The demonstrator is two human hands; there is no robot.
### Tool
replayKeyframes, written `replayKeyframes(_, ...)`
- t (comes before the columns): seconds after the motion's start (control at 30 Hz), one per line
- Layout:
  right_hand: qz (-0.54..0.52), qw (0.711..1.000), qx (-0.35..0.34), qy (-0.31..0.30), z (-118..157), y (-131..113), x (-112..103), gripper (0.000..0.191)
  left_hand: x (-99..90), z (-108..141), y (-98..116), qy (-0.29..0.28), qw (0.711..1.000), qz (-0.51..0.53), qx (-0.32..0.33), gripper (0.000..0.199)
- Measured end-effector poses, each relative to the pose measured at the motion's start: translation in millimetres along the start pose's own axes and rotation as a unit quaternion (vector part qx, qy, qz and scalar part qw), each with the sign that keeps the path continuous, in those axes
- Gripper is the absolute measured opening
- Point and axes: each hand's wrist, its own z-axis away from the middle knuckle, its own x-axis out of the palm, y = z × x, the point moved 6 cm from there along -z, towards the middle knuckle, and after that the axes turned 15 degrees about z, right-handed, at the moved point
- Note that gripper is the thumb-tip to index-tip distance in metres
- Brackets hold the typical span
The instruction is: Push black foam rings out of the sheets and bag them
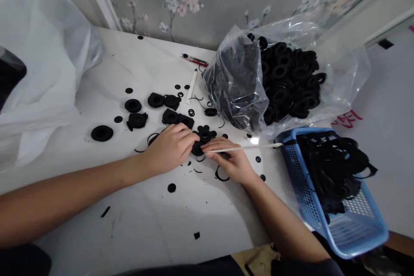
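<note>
My left hand [171, 148] is closed, its fingertips at the edge of a round black rubber piece [197, 149] in the middle of the table. My right hand [232, 160] pinches a thin whitish stick [252, 147] that points right, toward the blue basket; its fingertips meet the same rubber piece from the other side. Just beyond the fingers sits a flower-shaped black rubber part [205, 134]. Rectangular black rubber pieces [177, 117] lie against the back of my left hand. My fingers partly hide the held piece.
A clear plastic bag [234, 82] full of black rubber rings [284, 71] stands at the back right. The blue basket [365, 224] holds black scraps. A red cutter [196, 60], a white pen-like stick [192, 86], loose rings and discs [102, 133] lie on the white table [145, 220].
</note>
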Motion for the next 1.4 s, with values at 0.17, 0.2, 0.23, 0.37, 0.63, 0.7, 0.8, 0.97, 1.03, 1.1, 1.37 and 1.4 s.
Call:
replayKeyframes(0.17,-0.004,1.0,0.005,-0.004,-0.5,0.8,0.0,0.013,1.1,0.1,0.4,-0.002,1.0,0.002,0.001,0.025)
replayKeyframes(0.2,-0.005,1.0,0.005,-0.006,-0.6,0.9,0.0,0.013,1.6,0.2,0.2,-0.003,1.0,0.004,-0.001,0.025)
replayKeyframes(0.23,-0.004,1.0,0.003,-0.005,-0.8,0.9,-0.3,0.013,1.8,0.2,0.1,-0.004,1.0,0.006,-0.002,0.025)
replayKeyframes(0.37,0.045,0.998,-0.052,-0.016,-0.6,-4.5,-0.8,0.015,-2.0,-0.3,-1.2,-0.007,0.999,0.039,-0.02,0.027)
replayKeyframes(0.63,0.305,0.936,-0.168,-0.04,5.9,-18.2,1.8,0.027,-3.0,0.9,-4.5,-0.078,0.993,0.079,-0.042,0.032)
replayKeyframes(0.7,0.301,0.937,-0.174,-0.025,6.4,-19.3,2.5,0.025,-0.8,1.1,-6.8,-0.062,0.995,0.066,-0.045,0.032)
replayKeyframes(0.8,0.228,0.96,-0.164,0.012,6.9,-19.5,4.4,0.026,1.3,0.5,-7.4,-0.045,0.995,0.08,-0.047,0.028)
replayKeyframes(0.97,0.109,0.976,-0.02,0.188,12.0,-9.5,-11.2,0.022,2.3,1.6,-2.8,-0.064,0.993,0.089,-0.042,0.025)
replayKeyframes(1.03,0.09,0.954,0.046,0.281,19.5,-4.5,-26.3,0.019,2.6,3.6,0.0,-0.083,0.993,0.083,-0.031,0.025)
replayKeyframes(1.1,0.105,0.936,0.081,0.327,24.3,-3.0,-39.2,0.017,2.2,5.3,4.3,-0.108,0.991,0.076,-0.008,0.03)
replayKeyframes(1.37,0.063,0.984,0.103,0.133,-7.7,10.7,-22.8,0.016,-14.1,-17.4,-5.3,-0.041,0.997,0.04,-0.044,0.039)
replayKeyframes(1.4,0.043,0.985,0.109,0.128,-10.6,14.2,-19.1,0.017,-13.5,-21.4,-8.8,-0.032,0.998,0.017,-0.045,0.038)
